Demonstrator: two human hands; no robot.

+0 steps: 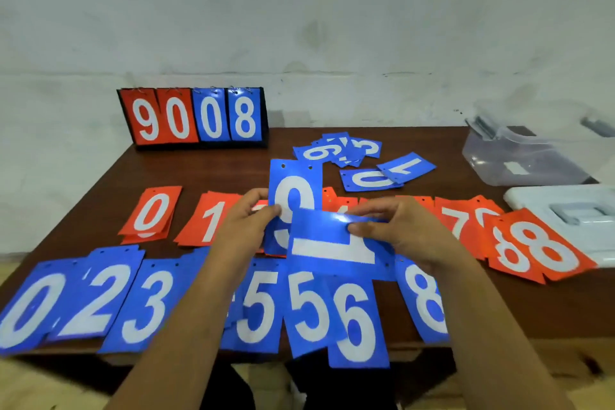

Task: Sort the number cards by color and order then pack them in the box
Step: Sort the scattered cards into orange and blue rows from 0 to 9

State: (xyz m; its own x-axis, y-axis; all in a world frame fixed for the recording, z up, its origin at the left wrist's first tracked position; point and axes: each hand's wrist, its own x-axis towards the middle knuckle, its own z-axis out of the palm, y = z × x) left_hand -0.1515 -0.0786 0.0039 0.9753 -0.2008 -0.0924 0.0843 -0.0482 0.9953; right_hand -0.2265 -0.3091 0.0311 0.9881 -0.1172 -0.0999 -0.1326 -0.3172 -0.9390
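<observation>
Left hand [248, 230]: pinches thin blue plastic 9 card [294, 190].
Right hand [402, 233]: pinches glossy blue 7 card [332, 248].
Handling: likely light, slick; grip edges.

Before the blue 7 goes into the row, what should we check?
1. Grip: right hand pinches the blue 7 card: ok.
2. Other card: left hand holds the blue 9 card: ok.
3. Is the blue 7 card the right way up: not ok, it is upside down.
4. Nothing lies between the blue 6 card and the blue 8 card: ok.
5. The box is open, lid off: ok.
</observation>
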